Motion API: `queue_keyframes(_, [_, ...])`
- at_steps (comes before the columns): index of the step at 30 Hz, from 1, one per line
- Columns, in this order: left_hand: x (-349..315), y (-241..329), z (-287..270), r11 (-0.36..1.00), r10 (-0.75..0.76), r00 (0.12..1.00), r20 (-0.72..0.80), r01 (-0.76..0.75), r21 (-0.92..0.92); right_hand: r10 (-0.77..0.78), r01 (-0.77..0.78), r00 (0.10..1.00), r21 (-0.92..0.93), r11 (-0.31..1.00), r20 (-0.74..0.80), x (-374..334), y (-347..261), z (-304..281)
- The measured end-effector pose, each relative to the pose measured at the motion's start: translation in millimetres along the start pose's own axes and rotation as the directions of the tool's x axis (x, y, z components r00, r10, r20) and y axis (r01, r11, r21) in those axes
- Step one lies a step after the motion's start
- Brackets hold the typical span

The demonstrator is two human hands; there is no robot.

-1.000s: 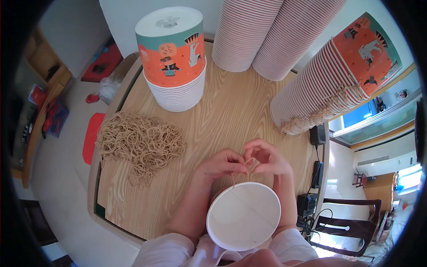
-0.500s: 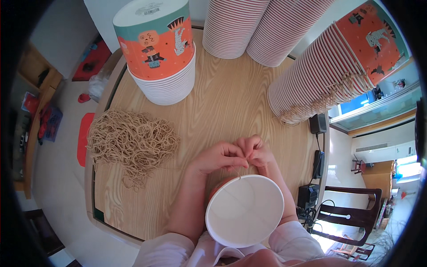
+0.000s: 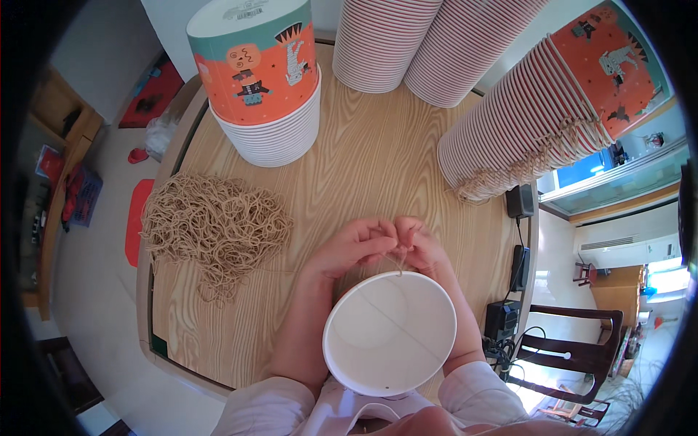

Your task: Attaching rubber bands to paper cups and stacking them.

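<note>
A paper bucket (image 3: 378, 349) is tilted against my body, its white inside facing up. A thin string runs across its mouth from a tie at the far rim, and a small dark hole shows near the close rim. Just beyond the far rim, my left hand (image 3: 356, 243) pinches the tan string (image 3: 398, 263) coming from that tie. My right hand (image 3: 419, 245) is closed beside it, fingertips on the same string. The exact crossing of the strands is hidden by the fingers. Left of my forearm lies a loose heap of tan string (image 3: 218, 229), with one strand trailing toward my left arm.
Upside-down orange and teal buckets (image 3: 258, 83) are stacked at the back left. Tall stacks of buckets (image 3: 385, 47) stand at the back; another stack (image 3: 520, 120) leans at the right with string loops along its side. Black power adapters (image 3: 503, 320) line the right table edge, near a dark chair (image 3: 574, 349).
The bucket has turned and shifted slightly left and up, so its near-rim hole now shows. My hands have drawn a little apart, still on the string.
</note>
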State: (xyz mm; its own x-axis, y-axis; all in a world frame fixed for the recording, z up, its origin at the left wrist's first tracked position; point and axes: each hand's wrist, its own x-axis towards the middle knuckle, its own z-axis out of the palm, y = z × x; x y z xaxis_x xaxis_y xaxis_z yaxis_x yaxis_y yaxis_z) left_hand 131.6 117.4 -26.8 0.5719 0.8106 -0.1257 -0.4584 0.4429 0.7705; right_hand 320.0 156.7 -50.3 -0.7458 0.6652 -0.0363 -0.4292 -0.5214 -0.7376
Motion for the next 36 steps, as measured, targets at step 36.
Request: queue_keyframes(36, [11,-9,9,0.948,0.274,0.956,-0.107,-0.249,0.199,-0.263,0.276,0.959,0.132,0.952,-0.107,3,9,-9])
